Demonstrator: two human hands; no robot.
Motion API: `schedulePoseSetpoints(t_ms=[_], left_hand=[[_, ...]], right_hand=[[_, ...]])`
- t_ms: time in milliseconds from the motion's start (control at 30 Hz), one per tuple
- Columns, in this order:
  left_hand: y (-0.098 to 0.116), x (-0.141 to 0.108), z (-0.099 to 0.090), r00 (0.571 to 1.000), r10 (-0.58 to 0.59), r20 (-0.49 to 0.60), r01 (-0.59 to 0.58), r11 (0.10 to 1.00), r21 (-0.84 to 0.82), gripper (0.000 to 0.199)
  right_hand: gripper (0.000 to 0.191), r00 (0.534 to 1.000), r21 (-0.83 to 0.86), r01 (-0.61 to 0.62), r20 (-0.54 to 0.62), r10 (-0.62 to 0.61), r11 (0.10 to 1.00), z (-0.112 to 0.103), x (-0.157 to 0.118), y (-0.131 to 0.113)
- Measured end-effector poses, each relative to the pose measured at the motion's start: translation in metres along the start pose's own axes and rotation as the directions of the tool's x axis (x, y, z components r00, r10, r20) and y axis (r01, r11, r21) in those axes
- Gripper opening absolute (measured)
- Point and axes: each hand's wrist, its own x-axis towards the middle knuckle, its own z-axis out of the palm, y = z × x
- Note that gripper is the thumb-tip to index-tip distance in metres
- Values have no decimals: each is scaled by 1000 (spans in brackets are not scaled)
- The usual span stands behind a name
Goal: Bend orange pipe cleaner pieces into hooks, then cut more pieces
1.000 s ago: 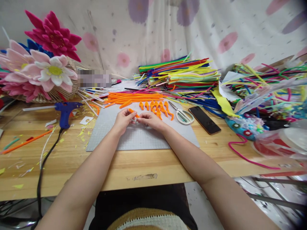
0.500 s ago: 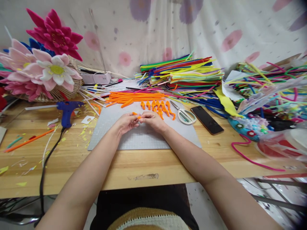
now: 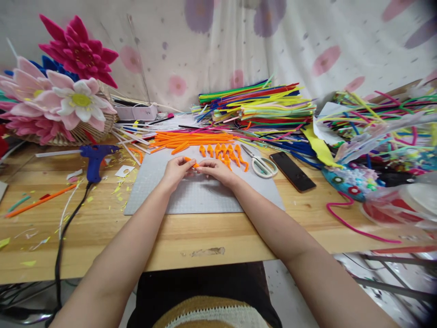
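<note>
Between my hands, above the grey cutting mat [image 3: 205, 200], is a small orange fuzzy piece [image 3: 187, 159]. My left hand [image 3: 177, 172] pinches it between thumb and fingers. The fingertips of my right hand [image 3: 217, 171] close on its right end, close beside the left thumb. Just beyond my right hand, several shaped orange pieces [image 3: 234, 155] lie on the mat, some with twisted tails. A row of straight orange pipe cleaners [image 3: 194, 138] runs along the mat's back edge. White-handled scissors [image 3: 262, 167] rest at the mat's right side.
A blue glue gun [image 3: 94, 161] with a black cord lies left of the mat, near scattered scraps. Fuzzy flowers [image 3: 81, 100] stand at the back left. A phone [image 3: 293, 171] is right of the scissors. Coloured pipe cleaner bundles [image 3: 256, 107] are piled behind.
The orange piece now shows more above my left fingers and is tilted differently. My hands have shifted slightly, with the right fingers less bunched. The view has moved a little to the right.
</note>
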Motion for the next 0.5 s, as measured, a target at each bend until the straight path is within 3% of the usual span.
schedulePoseSetpoints(t_ms=[100,200,500], left_hand=[[-4,3,-1,995,99,14,-99,990,96,29],[-8,4,0,992,115,58,-124,973,195,30],[-10,2,7,990,136,41,-141,972,190,25]], right_hand=[[23,995,-17,-47,-85,46,999,2,2,-2],[18,985,-69,-87,-157,75,994,4,3,-2],[12,955,-46,-136,-270,118,990,8,8,8]])
